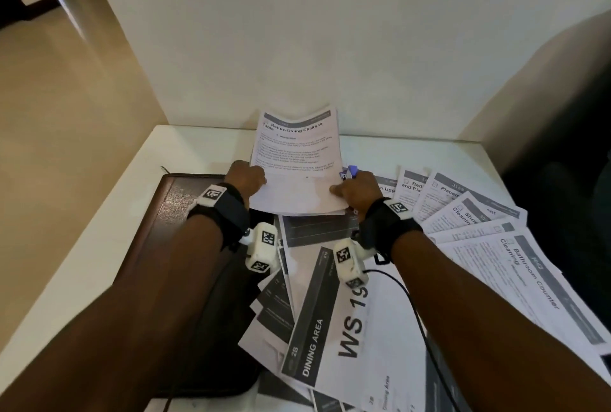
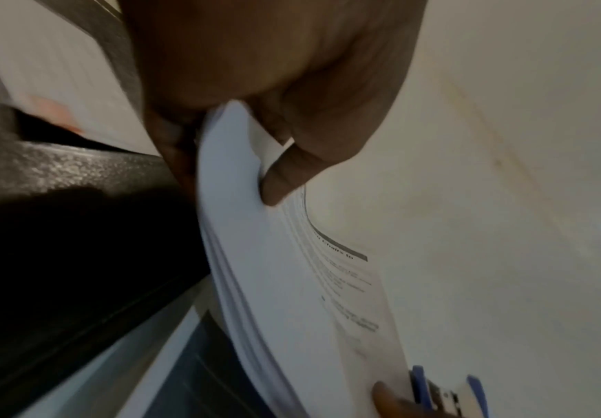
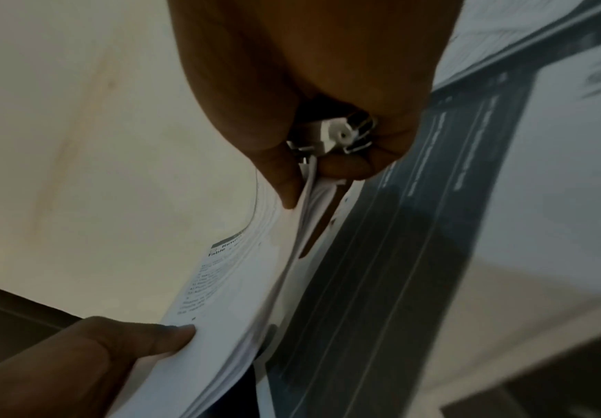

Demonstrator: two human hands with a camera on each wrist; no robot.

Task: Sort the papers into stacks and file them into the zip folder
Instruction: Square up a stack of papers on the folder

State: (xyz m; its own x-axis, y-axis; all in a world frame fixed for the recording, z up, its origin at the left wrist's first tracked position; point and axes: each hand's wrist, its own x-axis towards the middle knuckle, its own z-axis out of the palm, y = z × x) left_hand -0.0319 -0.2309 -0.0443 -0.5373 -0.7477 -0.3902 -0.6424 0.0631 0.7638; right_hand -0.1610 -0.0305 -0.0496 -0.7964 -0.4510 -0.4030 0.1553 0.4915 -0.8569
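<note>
Two hands hold one stack of papers above the table: our left hand pinches its near left corner, and our right hand clamps the near right corner along with a small stapler. More papers lie fanned below us, beside the dark folder.

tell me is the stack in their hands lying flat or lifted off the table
Lifted. Left hand and right hand grip the paper stack by its near corners; it tilts up toward the wall, sagging in the middle.
</note>
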